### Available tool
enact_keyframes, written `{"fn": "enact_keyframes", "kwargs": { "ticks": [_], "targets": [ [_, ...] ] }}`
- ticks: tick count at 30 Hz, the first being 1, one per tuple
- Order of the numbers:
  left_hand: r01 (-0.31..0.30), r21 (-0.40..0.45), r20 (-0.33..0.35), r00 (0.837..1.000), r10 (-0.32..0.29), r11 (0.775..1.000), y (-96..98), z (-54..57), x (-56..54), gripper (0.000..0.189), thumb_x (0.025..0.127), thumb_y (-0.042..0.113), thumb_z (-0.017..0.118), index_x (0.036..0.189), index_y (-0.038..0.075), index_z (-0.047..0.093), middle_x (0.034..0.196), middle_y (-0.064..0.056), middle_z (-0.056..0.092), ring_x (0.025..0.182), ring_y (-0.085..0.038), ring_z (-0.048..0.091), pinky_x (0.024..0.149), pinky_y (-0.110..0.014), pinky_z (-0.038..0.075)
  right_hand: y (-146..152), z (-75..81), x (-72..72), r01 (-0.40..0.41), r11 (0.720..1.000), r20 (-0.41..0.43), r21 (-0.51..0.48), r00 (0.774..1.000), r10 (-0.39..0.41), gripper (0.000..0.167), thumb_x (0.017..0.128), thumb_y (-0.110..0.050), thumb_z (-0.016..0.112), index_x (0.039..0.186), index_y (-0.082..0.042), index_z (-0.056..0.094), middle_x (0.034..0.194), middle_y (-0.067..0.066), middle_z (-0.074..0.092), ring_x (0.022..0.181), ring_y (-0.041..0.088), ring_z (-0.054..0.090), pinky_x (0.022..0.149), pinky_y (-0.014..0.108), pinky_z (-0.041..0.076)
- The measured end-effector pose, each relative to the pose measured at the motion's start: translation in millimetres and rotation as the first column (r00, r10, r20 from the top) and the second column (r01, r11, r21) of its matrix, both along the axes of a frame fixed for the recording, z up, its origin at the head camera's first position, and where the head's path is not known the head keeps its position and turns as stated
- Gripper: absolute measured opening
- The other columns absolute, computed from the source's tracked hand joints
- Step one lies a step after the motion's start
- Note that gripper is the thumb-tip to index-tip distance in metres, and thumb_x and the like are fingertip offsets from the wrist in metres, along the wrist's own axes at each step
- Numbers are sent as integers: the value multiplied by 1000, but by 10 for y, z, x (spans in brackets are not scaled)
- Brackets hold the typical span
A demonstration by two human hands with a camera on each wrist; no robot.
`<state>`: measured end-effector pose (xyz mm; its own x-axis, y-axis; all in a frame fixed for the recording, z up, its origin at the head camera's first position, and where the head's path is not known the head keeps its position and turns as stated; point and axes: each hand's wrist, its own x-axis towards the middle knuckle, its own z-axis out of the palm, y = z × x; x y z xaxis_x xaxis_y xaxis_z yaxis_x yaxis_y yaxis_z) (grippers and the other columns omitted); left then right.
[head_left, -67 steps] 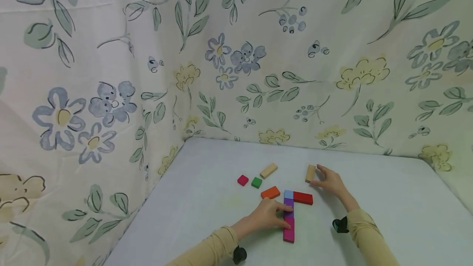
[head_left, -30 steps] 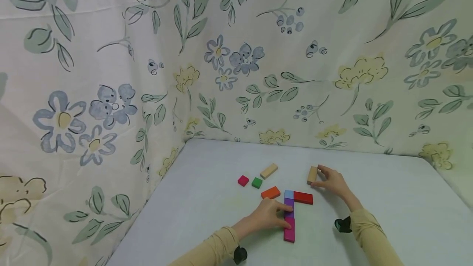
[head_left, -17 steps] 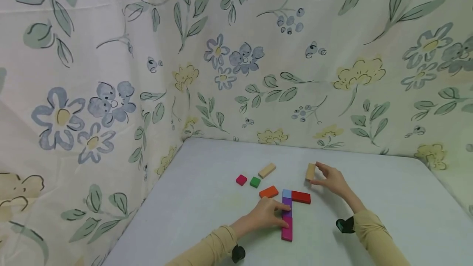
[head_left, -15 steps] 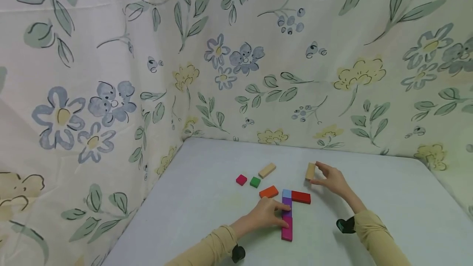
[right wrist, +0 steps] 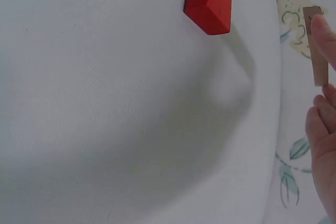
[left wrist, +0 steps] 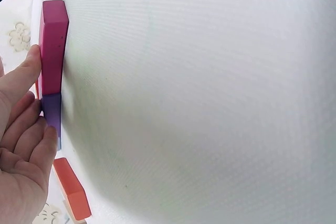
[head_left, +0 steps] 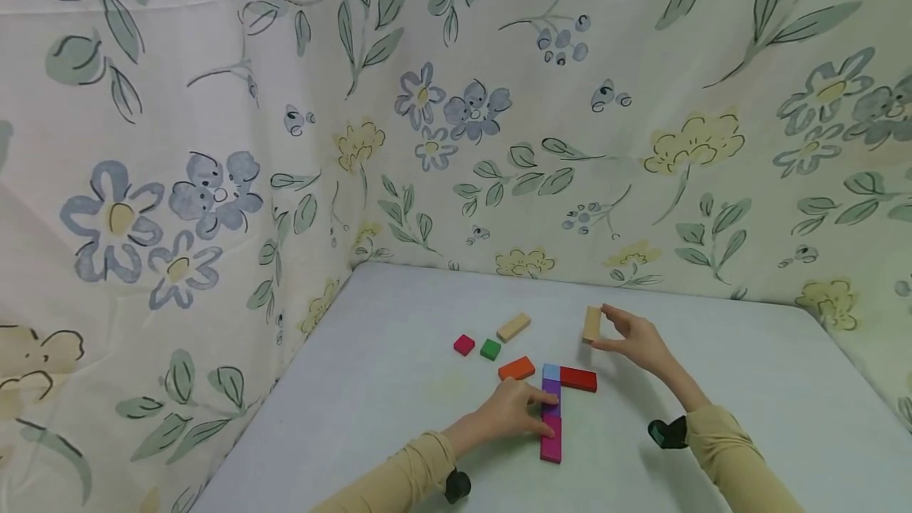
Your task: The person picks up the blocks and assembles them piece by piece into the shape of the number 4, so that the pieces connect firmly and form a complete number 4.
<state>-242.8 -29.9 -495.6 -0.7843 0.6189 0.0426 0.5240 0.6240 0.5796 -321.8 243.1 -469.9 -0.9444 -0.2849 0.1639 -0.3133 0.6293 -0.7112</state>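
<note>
A magenta block [head_left: 551, 450], a purple block [head_left: 552, 388] and a light blue block [head_left: 552, 371] form a straight row on the white table. From the light blue end, a red block [head_left: 579, 379] extends to the right. My left hand [head_left: 509, 410] rests along the row's left side, thumb at the magenta block [left wrist: 54, 51] and fingertips at the purple one [left wrist: 52, 111]. Beyond the red block, my right hand [head_left: 636, 340] pinches a plain wooden block [head_left: 592, 324] between thumb and fingers. Its shadow falls on the table apart from the block.
An orange block [head_left: 516, 368] lies close left of the row. Farther back are a green cube [head_left: 490, 349], a crimson cube [head_left: 465, 345] and a second wooden block [head_left: 514, 327]. A flowered cloth [head_left: 527, 204] hangs behind and left of the table [head_left: 356, 386].
My right hand has carried the wooden block slightly left and upward, and its shadow now shows apart below it. The left hand and the row stay in place.
</note>
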Motion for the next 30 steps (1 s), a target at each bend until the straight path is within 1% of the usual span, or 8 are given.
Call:
{"fn": "enact_keyframes", "kwargs": {
  "ticks": [4, 11, 17, 22, 26, 30],
  "targets": [
    [1, -1, -10, 1000, -1, 1000, 0, -1, 8, 46, 73, 31, 81, 117, 20, 69, 120, 2, 66, 94, 2, 58, 74, -10, 44, -51, 43, 12, -15, 1000, -13, -7, 1000, 15, 83, 80, -31, 76, 143, 6, 35, 144, 29, 39, 131, 45, 39, 98, 46, 41],
    [16, 1, -49, 999, -16, 1000, -2, -20, -1, 45, 73, 30, 81, 115, 18, 70, 118, 2, 68, 92, 2, 58, 74, -9, 44, -113, 74, 8, -51, 997, -28, -50, 998, 49, 83, 79, -29, 76, 143, 4, 35, 146, 26, 39, 132, 42, 39, 98, 45, 40],
    [11, -3, -47, 999, -11, 1000, 2, -30, -11, 45, 73, 31, 81, 115, 19, 70, 118, 2, 68, 86, 2, 55, 70, -9, 43, -174, 139, 17, -64, 996, -36, -59, 997, 62, 83, 79, -29, 76, 143, 2, 36, 146, 24, 39, 133, 41, 39, 98, 44, 40],
    [10, -5, -48, 999, -11, 1000, 3, -36, -13, 45, 73, 31, 81, 114, 18, 71, 118, 2, 68, 90, 2, 57, 72, -9, 43, -232, 201, 20, -90, 993, -36, -76, 996, 88, 83, 78, -27, 77, 144, 2, 36, 147, 24, 38, 134, 40, 38, 99, 43, 38],
    [3, -3, -28, 1000, -3, 1000, 3, -30, -13, 45, 72, 30, 82, 114, 19, 71, 118, 3, 68, 89, 3, 56, 71, -9, 43, -279, 246, 24, -106, 991, -45, -78, 994, 103, 83, 78, -27, 77, 144, 1, 35, 147, 23, 38, 135, 39, 38, 100, 42, 38],
    [2, 3, -13, 1000, -1, 1000, 4, -21, -11, 45, 72, 30, 82, 114, 18, 71, 118, 2, 68, 83, 3, 53, 68, -9, 42, -323, 294, 29, -109, 991, -61, -71, 993, 105, 82, 78, -27, 77, 144, 1, 36, 147, 23, 39, 134, 39, 39, 99, 42, 38]
  ]
}}
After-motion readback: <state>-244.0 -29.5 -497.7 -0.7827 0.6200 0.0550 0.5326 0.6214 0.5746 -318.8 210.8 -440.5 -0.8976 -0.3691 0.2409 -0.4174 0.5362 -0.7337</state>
